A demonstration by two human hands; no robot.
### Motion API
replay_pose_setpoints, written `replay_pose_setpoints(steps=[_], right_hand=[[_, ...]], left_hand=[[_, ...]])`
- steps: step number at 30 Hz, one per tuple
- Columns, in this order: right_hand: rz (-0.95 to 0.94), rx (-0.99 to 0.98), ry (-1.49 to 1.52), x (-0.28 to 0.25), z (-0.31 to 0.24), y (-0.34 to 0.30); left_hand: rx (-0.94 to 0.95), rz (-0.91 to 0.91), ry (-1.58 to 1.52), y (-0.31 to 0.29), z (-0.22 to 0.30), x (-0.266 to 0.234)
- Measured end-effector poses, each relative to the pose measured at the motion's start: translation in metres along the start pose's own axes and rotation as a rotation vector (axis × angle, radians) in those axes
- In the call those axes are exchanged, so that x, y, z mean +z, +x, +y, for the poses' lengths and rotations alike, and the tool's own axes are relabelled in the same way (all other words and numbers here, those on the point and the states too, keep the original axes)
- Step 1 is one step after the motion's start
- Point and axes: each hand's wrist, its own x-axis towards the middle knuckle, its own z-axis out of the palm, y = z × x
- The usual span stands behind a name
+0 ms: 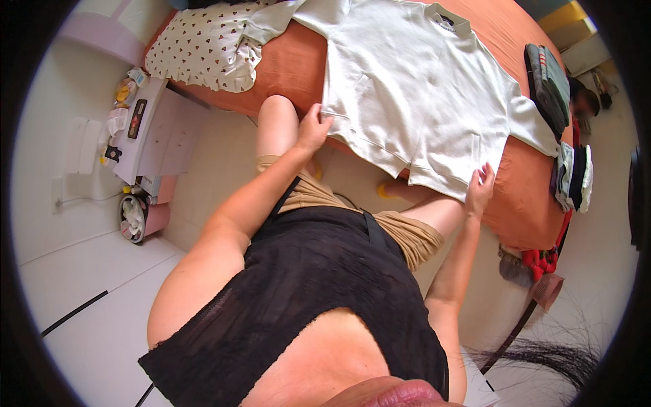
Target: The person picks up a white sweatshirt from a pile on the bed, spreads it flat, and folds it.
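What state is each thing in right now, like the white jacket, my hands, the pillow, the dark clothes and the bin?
White jacket: spread out on the bed, sleeves out to the sides
Left hand: fingers bent at the hem's left corner, grip unclear
Right hand: fingers bent at the hem's right corner, grip unclear
Pillow: lying flat, partly under a sleeve
Dark clothes: folded
Bin: uncovered, white contents showing

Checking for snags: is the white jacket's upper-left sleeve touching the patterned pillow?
Touching: the head view shows the sleeve lying over the pillow at its right side.
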Motion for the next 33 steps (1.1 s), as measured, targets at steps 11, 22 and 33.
replay_pose_setpoints(steps=[11,22,33], right_hand=[[-0.570,-0.079,0.333,0.123,-0.160,-0.010],[-0.478,-0.189,0.111,0.105,-0.110,-0.012],[-0.551,-0.098,0.288,0.029,-0.086,-0.056]], left_hand=[[0.365,-0.303,0.194,-0.051,0.079,0.064],[0.349,-0.274,0.129,-0.010,0.097,0.043],[0.221,-0.149,1.016,0.094,0.020,0.053]])
